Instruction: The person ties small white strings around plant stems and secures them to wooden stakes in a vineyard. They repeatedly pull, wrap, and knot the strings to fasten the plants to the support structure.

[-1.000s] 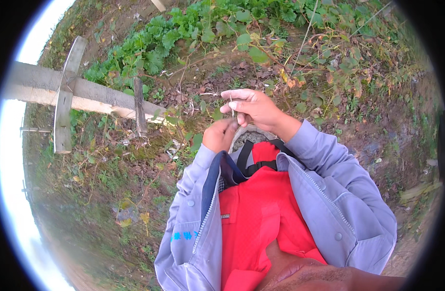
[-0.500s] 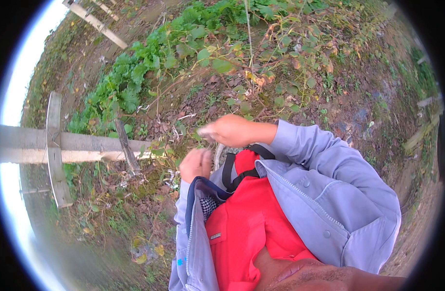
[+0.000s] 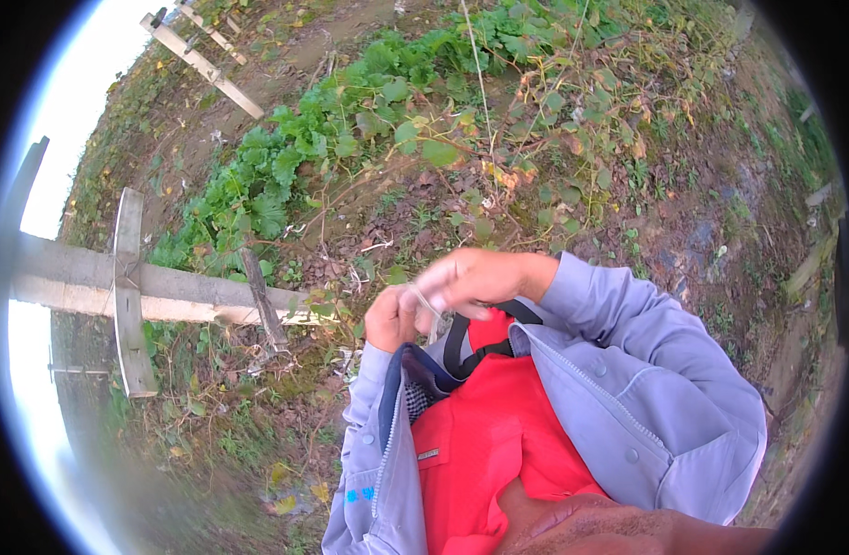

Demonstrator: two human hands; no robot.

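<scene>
At chest height I log the left hand [image 3: 390, 319] clenched and the right hand [image 3: 471, 277] pinching one thin pale strand [image 3: 423, 303] between them, just above the black strap [image 3: 457, 342]. Since a second ago both hands dropped nearer the red shirt [image 3: 480, 435]. Beyond: one concrete post [image 3: 156, 294], two wooden stakes [image 3: 203, 65].
</scene>
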